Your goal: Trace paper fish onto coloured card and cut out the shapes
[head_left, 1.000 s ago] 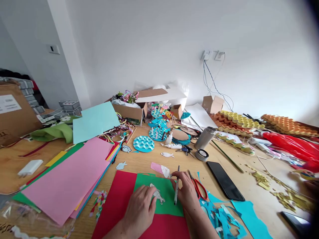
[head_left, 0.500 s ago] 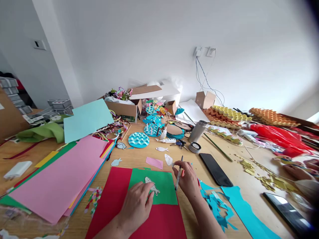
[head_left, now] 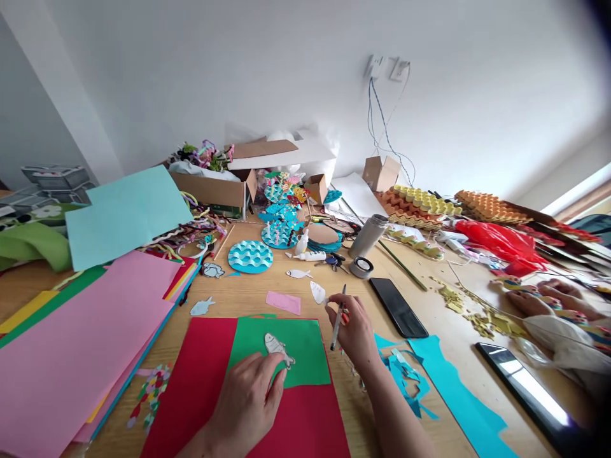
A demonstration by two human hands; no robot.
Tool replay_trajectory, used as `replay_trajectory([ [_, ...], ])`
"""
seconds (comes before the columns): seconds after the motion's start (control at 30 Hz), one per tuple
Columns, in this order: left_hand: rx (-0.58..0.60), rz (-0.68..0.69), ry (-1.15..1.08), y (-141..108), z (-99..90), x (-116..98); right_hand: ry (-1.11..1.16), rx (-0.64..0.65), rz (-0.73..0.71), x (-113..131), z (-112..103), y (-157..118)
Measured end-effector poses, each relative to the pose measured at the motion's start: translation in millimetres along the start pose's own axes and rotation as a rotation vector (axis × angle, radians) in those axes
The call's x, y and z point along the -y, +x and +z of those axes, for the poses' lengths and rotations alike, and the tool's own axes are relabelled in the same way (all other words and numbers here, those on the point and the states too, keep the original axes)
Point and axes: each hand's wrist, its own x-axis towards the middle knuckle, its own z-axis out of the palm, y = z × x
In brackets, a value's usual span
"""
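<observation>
My left hand [head_left: 251, 391] rests on a green paper sheet [head_left: 308, 356], its fingers bent and the fingertips on the tail end of a white paper fish [head_left: 274, 343] with drawn lines. The green sheet lies over larger red paper [head_left: 205, 356]. In my right hand [head_left: 353, 331], a slim pen [head_left: 338, 321] is held between the fingers, its dark end pointing down toward the green sheet's right edge. The fingertips of that hand are at the tail of a second white paper fish [head_left: 317, 292]. A bit of red shows between the right fingers; I cannot tell what it is.
Beyond the hands lie pink paper [head_left: 283, 302], another fish cutout [head_left: 298, 274] and a blue wavy disc [head_left: 250, 256]. A grey flask [head_left: 368, 236] and a phone [head_left: 398, 307] stand right, near blue scraps [head_left: 405, 381]. Another person's hand [head_left: 563, 299] is far right.
The view has shifted, so most things sit farther left and higher. More of the fish on the green paper shows beside my left fingers. My right hand still has the pen.
</observation>
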Motion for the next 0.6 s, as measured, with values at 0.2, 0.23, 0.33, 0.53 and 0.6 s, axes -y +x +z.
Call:
replay_trajectory([
  [0.2, 0.031, 0.004, -0.058, -2, -0.5, -1, -0.071, 0.047, -0.090, 5, -8, 30],
  [0.23, 0.046, 0.009, -0.064, -3, -0.9, -2, -0.087, 0.066, -0.105, 4, -8, 37],
  [0.33, 0.094, 0.042, -0.084, -2, -2.6, -4, -0.131, 0.138, -0.103, -3, 2, 58],
  [0.53, 0.109, 0.134, -0.083, -2, -1.8, -6, -0.202, 0.266, -0.107, -22, 32, 81],
  [0.6, 0.103, 0.147, -0.069, -4, 1.4, -4, -0.221, 0.289, -0.116, -24, 37, 86],
])
